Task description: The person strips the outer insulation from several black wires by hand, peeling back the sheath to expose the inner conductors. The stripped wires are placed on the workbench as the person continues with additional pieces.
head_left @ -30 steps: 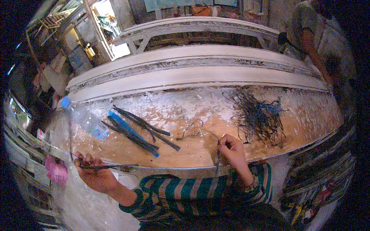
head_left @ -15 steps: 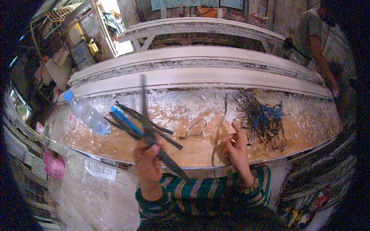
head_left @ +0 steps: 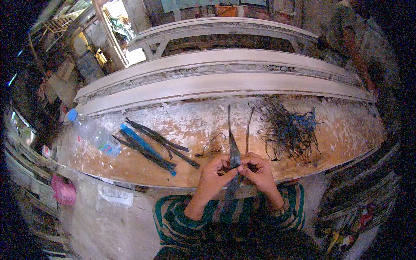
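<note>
A flat dark strip (head_left: 234, 149) stands up between my hands, its thin tip pointing away from me and its lower part hanging over the table's near edge. My left hand (head_left: 215, 177) pinches it from the left. My right hand (head_left: 259, 174) grips it at the same spot, thumb and fingers pressed together, nearly touching the left. Beyond my right hand lies a thin dark cord (head_left: 248, 130). A tangled heap of black and blue strands (head_left: 288, 132) rests to its right. Left of my hands are several black strips (head_left: 162, 141) and a blue strip (head_left: 138, 138), laid roughly side by side.
A clear plastic bottle with a blue cap (head_left: 93, 134) leans at the table's left. Long white mouldings (head_left: 225, 82) run along the far side of the wooden tabletop (head_left: 186, 177). A pink object (head_left: 63, 190) is at the lower left. Another person (head_left: 353, 43) stands at far right.
My left hand has swung right with the dark strip, now in front of me. My right hand has moved in to meet it and closed on the strip.
</note>
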`<state>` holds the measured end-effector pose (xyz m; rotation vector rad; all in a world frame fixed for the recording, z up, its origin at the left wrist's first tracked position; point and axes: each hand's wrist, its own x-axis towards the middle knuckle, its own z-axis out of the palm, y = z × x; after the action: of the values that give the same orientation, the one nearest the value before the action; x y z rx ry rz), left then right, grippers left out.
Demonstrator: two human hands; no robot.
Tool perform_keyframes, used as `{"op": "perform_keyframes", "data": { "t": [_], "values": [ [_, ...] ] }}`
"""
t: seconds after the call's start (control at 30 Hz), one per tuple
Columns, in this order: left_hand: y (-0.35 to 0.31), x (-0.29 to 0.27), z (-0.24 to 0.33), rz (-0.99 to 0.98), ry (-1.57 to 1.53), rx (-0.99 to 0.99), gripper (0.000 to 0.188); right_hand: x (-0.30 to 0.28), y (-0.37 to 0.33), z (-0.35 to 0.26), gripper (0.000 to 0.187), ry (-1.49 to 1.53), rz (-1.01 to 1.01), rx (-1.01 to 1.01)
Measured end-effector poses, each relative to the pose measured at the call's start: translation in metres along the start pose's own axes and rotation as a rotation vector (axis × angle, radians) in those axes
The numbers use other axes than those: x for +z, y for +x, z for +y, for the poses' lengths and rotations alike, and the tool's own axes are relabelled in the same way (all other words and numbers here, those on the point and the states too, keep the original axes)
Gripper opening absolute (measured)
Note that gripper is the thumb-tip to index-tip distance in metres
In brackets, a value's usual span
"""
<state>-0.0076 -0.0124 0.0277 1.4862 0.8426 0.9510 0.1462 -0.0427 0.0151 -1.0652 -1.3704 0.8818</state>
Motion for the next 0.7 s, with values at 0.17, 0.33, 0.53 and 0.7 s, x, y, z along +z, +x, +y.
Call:
{"op": "perform_keyframes", "data": {
  "t": [0.17, 0.33, 0.53, 0.7],
  "values": [
    [0.0006, -0.0001, -0.0063, -0.040, -0.075, 0.033, 0.021, -0.0058, -0.0008, 0.0042, 0.009, 0.034, 0.018, 0.110],
    [-0.0008, -0.0022, -0.0069, 0.006, 0.094, 0.041, 0.015, -0.0034, -0.0008, 0.0053, 0.008, -0.005, 0.033, 0.031],
    [-0.0031, 0.0033, -0.0061, 0.112, 0.163, 0.088, 0.009, -0.0003, -0.0002, 0.0026, 0.009, -0.013, 0.054, 0.021],
    [-0.0009, 0.0058, -0.0066, 0.134, 0.168, 0.188, 0.007, 0.0027, -0.0008, 0.0004, 0.009, -0.080, 0.082, -0.025]
  ]
}}
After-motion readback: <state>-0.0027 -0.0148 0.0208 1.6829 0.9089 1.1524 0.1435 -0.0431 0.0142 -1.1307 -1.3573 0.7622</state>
